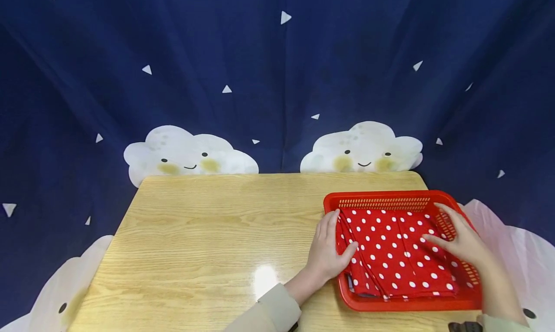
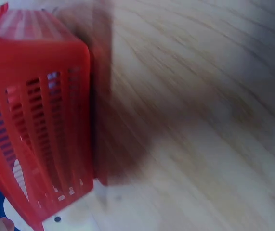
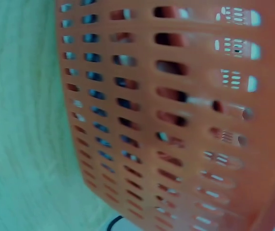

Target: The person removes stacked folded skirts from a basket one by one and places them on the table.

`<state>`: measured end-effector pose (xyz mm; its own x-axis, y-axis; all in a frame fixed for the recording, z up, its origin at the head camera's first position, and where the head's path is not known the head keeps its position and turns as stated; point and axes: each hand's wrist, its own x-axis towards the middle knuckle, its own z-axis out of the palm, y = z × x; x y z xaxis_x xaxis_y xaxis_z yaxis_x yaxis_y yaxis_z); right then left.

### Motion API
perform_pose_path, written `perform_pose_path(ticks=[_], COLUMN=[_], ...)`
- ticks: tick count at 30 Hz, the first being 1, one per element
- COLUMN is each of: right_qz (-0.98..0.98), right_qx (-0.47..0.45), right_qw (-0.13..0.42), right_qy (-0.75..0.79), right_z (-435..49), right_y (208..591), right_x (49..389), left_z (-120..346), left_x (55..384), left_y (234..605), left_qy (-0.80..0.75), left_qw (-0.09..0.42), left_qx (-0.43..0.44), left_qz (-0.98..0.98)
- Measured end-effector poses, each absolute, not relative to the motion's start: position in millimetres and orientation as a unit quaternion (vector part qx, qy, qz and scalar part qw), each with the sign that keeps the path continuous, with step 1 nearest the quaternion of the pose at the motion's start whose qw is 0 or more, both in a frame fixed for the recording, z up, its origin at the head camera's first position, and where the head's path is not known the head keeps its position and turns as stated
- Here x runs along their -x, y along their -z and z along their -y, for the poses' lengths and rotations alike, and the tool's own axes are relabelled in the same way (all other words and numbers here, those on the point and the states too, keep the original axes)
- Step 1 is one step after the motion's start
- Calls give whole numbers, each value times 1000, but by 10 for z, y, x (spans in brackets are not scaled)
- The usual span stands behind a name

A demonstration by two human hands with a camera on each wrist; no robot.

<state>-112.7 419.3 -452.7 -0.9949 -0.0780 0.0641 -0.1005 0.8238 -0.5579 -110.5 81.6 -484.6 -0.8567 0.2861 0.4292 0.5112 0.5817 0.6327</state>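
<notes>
A red polka-dot cloth [image 1: 399, 250], folded flat with white dots, lies in a red plastic basket [image 1: 390, 305] on the right of the table. My left hand [image 1: 327, 250] is at the basket's left end, fingers extended along the cloth's left edge and thumb over the cloth. At the other end my right hand [image 1: 468, 243] reaches over the rim with fingers spread, fingertips close to the cloth's right side. Both wrist views show the perforated basket wall [image 2: 41, 125] from outside; the hands' work inside is mostly hidden there. Dark and blue patches show through the slots.
The light wooden table [image 1: 208, 235] extends left of the basket. Behind it hangs a navy curtain [image 1: 260, 47] with white triangles and smiling clouds [image 1: 364, 151]. A dark wrist strap [image 1: 466, 326] shows at the lower right.
</notes>
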Motion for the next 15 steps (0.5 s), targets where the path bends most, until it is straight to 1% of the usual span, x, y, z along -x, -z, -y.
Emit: perform_pose_path(ticks=[5, 11, 15], right_qz=[952, 947, 945], right_qx=[-31, -11, 0], right_qw=[9, -21, -38], right_qy=[-305, -319, -325], right_z=[-4237, -4274, -4280], right_y=[4659, 4757, 4799], right_x=[1096, 1065, 1045], left_z=[-987, -1156, -1240], left_x=[1043, 1028, 1004], left_y=[4808, 4717, 4662], left_qy=[438, 519, 578], left_qw=[82, 24, -27], left_qx=[198, 150, 107], left_qz=[873, 841, 808])
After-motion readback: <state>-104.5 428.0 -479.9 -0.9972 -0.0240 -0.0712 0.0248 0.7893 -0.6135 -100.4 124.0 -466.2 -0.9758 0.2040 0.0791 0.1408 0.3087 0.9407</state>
